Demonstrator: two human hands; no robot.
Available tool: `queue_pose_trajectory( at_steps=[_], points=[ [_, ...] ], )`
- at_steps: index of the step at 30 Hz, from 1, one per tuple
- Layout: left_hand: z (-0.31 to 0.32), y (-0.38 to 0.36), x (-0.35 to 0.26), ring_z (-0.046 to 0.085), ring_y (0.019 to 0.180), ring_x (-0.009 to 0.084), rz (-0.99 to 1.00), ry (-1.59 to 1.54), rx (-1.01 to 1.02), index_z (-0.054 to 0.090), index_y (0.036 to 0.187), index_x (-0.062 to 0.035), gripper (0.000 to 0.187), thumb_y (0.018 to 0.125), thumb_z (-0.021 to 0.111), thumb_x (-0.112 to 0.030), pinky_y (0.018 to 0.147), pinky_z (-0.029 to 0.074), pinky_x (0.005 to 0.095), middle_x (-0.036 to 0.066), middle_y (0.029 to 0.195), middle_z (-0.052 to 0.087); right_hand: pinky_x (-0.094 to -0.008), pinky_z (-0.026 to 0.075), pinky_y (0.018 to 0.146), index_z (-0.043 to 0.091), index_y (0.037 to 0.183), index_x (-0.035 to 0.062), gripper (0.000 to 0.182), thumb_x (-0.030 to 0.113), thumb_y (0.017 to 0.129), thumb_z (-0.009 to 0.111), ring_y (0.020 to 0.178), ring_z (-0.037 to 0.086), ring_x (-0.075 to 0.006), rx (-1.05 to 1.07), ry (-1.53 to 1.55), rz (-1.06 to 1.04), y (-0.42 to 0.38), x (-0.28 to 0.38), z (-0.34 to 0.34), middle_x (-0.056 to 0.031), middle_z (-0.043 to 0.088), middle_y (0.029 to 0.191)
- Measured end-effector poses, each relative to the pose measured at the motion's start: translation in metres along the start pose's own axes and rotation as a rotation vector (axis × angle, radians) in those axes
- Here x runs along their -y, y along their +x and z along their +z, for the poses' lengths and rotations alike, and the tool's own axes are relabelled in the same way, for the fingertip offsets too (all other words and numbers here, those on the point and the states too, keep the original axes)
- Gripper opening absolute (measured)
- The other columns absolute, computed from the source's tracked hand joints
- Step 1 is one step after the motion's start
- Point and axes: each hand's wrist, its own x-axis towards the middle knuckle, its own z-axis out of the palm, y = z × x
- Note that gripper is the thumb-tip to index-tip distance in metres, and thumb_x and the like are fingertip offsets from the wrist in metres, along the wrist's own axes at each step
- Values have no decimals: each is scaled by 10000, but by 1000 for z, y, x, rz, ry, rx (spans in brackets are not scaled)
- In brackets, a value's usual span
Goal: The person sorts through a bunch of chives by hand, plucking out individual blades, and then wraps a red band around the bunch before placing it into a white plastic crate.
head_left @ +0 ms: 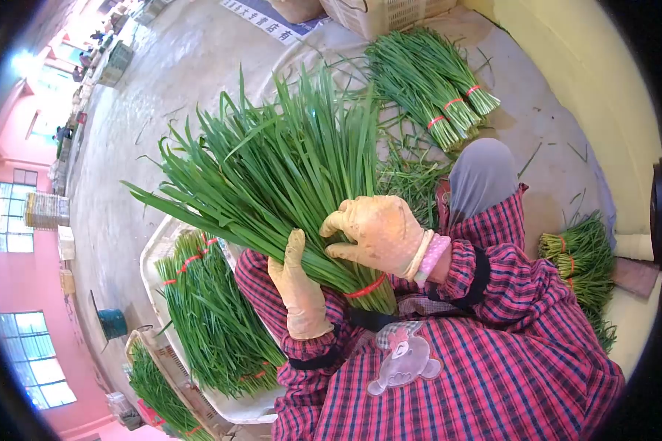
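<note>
A large bunch of garlic chives [287,169] lies across my lap, its leaf tips fanned toward the upper left. A red band [365,287] circles it near the cut stem ends. My gloved left hand [299,287] grips the bunch from the left side, with the thumb up along the leaves; its other fingers are partly hidden. From the right, my gloved right hand [382,231] is closed at the front of the bunch above the band, its thumb and forefinger drawn together on the leaves.
Banded chive bundles [434,88] lie on the ground sheet ahead, near loose leaves [408,180]. A white crate [154,253] of chives stands at my left, beside another crate [173,367]. More bundles [577,257] lie at right by the yellow wall [603,81]. A pale crate [368,15] stands at the top.
</note>
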Motion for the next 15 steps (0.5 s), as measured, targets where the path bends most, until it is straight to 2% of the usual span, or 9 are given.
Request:
queue_pose_trajectory(
  at_steps=[1, 4, 6, 8, 9, 10, 12, 14, 15],
  points=[
    [0, 0, 1, 627, 964, 183, 9, -7, 1, 582, 1206, 13, 339, 900, 672, -104, 836, 511, 318, 78, 1117, 645, -384, 525, 730, 687, 902, 124, 196, 276, 778, 707, 823, 664, -268, 75, 78, 71, 0, 2, -1, -70, 663, 842],
    [0, 0, 3, 625, 960, 174, 32, 24, -25, 592, 1193, 10, 329, 897, 677, -107, 833, 511, 316, 72, 1106, 646, -388, 529, 722, 689, 891, 120, 172, 252, 780, 694, 818, 667, -270, 86, 157, 152, 0, -5, 4, -76, 666, 841],
    [2, -1, 0, 624, 961, 172, 13, 40, -30, 596, 1189, 9, 326, 896, 679, -107, 841, 509, 314, 69, 1106, 646, -386, 530, 682, 690, 860, 112, 145, 241, 796, 686, 768, 666, -276, 20, 158, 129, 1, -7, 7, -87, 668, 808],
    [2, -1, 0, 622, 963, 170, -5, 56, -33, 599, 1185, 7, 323, 894, 681, -108, 848, 507, 311, 66, 1106, 645, -370, 528, 652, 686, 824, 98, 144, 242, 817, 677, 720, 662, -280, -140, 276, 237, 4, -9, 7, -98, 672, 776],
    [1, 1, 2, 624, 961, 171, 2, 46, -37, 596, 1192, 7, 332, 893, 682, -108, 849, 508, 312, 67, 1107, 644, -337, 520, 622, 681, 812, 85, 156, 240, 824, 685, 657, 650, -249, -239, 396, 277, 8, -15, 7, -100, 656, 726],
    [0, 1, 3, 625, 960, 172, 9, 37, -43, 592, 1198, 7, 340, 891, 682, -107, 851, 509, 312, 69, 1108, 643, -300, 509, 633, 690, 845, 61, 148, 209, 839, 693, 663, 632, -161, -233, 514, 384, 13, -20, -3, -76, 657, 725],
    [-1, 1, 2, 629, 962, 177, 16, 33, -53, 587, 1203, 8, 343, 893, 678, -108, 851, 514, 317, 73, 1112, 642, -269, 489, 632, 699, 873, 34, 161, 195, 876, 693, 685, 585, -88, -500, 738, 317, 20, -39, -8, -23, 652, 726],
    [-3, 3, 2, 634, 964, 182, 27, 23, -61, 583, 1208, 9, 346, 896, 674, -108, 851, 519, 322, 77, 1115, 641, -243, 487, 652, 702, 896, 19, 183, 201, 905, 686, 734, 584, -65, -568, 871, 423, 21, -52, -25, 11, 661, 770],
    [-5, 4, 2, 638, 968, 190, 3, -7, -64, 578, 1214, 10, 351, 899, 671, -113, 852, 524, 328, 81, 1123, 640, -227, 497, 685, 693, 945, 18, 219, 234, 914, 685, 763, 598, -65, -450, 891, 550, 14, -60, -36, -3, 675, 860]
  ],
)
